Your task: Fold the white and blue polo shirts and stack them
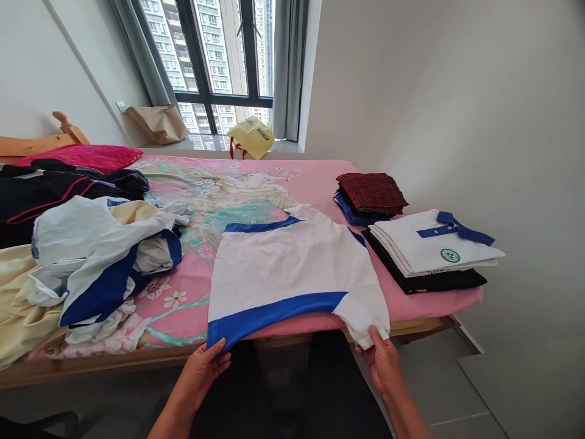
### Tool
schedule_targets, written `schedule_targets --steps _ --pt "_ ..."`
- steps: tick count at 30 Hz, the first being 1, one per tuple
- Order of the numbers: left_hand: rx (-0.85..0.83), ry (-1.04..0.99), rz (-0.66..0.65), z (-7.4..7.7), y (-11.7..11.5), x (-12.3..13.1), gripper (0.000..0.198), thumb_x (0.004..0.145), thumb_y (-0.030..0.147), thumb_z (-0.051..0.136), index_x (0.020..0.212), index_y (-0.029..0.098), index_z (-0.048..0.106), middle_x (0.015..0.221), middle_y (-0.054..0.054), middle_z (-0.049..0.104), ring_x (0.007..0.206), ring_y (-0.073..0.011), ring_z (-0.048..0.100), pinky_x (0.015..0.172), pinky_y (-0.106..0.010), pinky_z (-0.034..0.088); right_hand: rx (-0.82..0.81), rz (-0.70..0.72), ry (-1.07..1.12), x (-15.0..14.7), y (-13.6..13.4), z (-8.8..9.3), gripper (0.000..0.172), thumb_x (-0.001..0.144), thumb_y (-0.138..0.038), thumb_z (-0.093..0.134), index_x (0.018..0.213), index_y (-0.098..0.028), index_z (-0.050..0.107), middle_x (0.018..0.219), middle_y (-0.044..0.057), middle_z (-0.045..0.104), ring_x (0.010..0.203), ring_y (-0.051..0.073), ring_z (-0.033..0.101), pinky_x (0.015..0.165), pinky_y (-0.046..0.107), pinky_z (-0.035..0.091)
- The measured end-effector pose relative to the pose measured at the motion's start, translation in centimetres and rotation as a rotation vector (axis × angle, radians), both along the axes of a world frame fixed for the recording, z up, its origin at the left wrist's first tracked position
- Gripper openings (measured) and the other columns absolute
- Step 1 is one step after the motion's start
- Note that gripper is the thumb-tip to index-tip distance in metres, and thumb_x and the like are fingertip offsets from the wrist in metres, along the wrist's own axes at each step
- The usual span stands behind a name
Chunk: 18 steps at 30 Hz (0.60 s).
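A white polo shirt with blue side panels (283,262) lies spread on the pink flowered bedsheet (320,171), sideways to me. Its near edge hangs slightly over the bed's front. My left hand (205,366) pinches the blue corner at the shirt's lower hem, thumb on top. At the other end my right hand (380,356) grips the cuff of the near white sleeve. Fabric between the two hands sags in a shallow curve along the blue panel. The fingers under the cloth are partly hidden.
Rumpled clothes (109,256) are heaped on the left, by a red pillow (91,157). On the right sit folded white shirts (411,244) over black cloth, with a folded red plaid garment (372,192) behind. A yellow bag (253,137) and a brown paper bag (158,124) rest by the window.
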<state>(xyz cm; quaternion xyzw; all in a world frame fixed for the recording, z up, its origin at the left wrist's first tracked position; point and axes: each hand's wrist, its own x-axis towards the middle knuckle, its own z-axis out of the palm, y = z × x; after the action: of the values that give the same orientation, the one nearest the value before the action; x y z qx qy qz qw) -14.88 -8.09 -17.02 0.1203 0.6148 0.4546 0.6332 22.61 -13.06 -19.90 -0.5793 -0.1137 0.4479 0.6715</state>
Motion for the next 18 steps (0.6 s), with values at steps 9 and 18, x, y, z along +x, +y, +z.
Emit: schedule_targets --steps 9,18 --pt "-0.059 -0.005 0.012 -1.2 -0.3 -0.2 0.03 0.059 0.004 0.074 0.078 0.016 0.055 0.06 0.001 0.063 0.051 -0.0143 0.063 0.052 -0.025 0.054 -0.175 -0.11 0.061 2.2 -0.5 -1.9 0.048 0.057 -0.044 0.077 0.095 -0.021 0.061 0.093 0.001 0.069 0.083 0.02 0.064 0.057 0.028 0.053" --pt "-0.093 -0.007 -0.014 -0.9 0.4 -0.7 0.029 0.056 0.004 0.072 0.074 0.017 0.053 0.055 0.005 0.058 0.044 -0.0113 0.057 0.051 -0.027 0.055 -0.049 -0.051 0.274 3.5 1.3 -2.0 0.036 0.063 -0.037 0.072 0.092 -0.019 0.062 0.089 0.006 0.071 0.086 0.027 0.066 0.066 0.041 0.055"
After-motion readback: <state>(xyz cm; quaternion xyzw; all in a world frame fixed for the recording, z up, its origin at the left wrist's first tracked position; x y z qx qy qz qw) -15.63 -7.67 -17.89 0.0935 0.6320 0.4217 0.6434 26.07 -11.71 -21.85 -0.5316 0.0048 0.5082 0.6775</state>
